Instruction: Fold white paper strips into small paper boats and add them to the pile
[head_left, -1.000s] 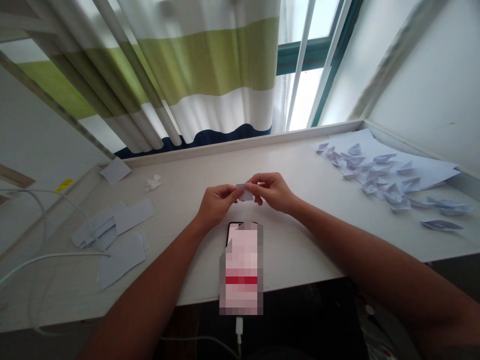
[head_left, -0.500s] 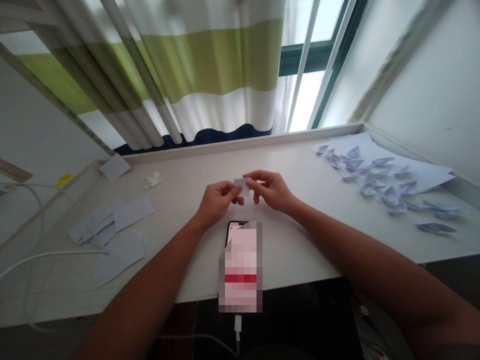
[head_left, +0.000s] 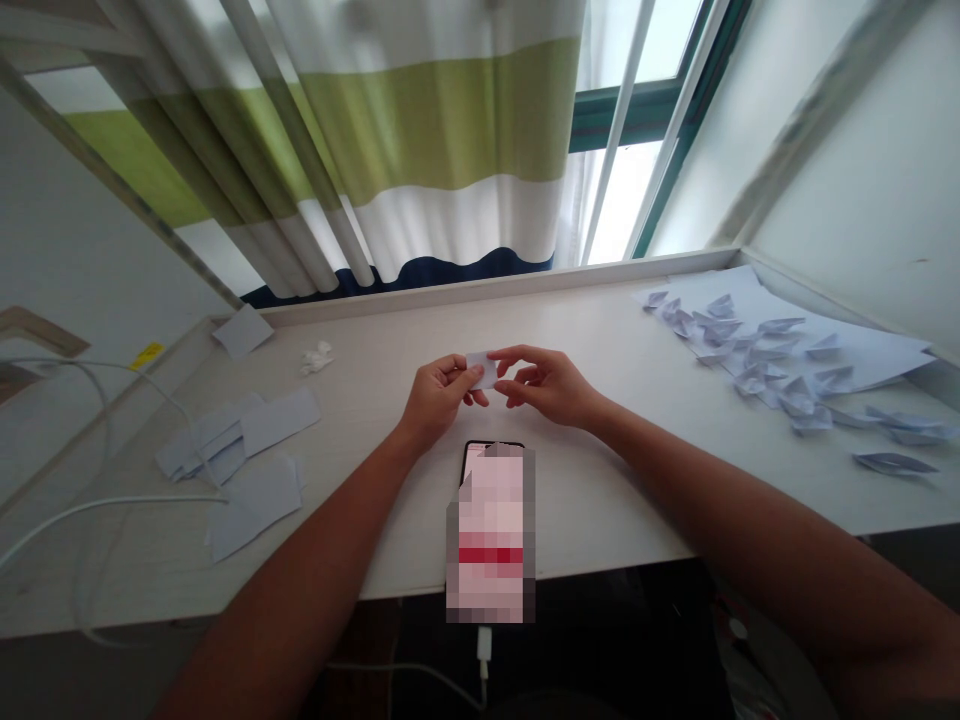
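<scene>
My left hand [head_left: 442,398] pinches a small folded piece of white paper [head_left: 486,370] between thumb and fingers, above the desk. At the paper's right edge is my right hand [head_left: 551,385], its thumb and index finger spread apart. The index fingertip is by the top right corner and the thumb tip by the lower right one; whether they press on it I cannot tell. Just below the hands lies a phone [head_left: 491,530], its screen blurred out.
Many folded paper shapes [head_left: 757,350] lie at the right, partly on white sheets [head_left: 847,340]. Loose paper pieces [head_left: 255,505] and a white cable [head_left: 112,510] occupy the left. A crumpled white scrap [head_left: 316,358] sits near the back, and another cable [head_left: 484,645] runs into the phone.
My right thumb has come off the paper's face and moved down to its lower right corner. My left hand keeps its pinch. The whole view has shifted slightly.
</scene>
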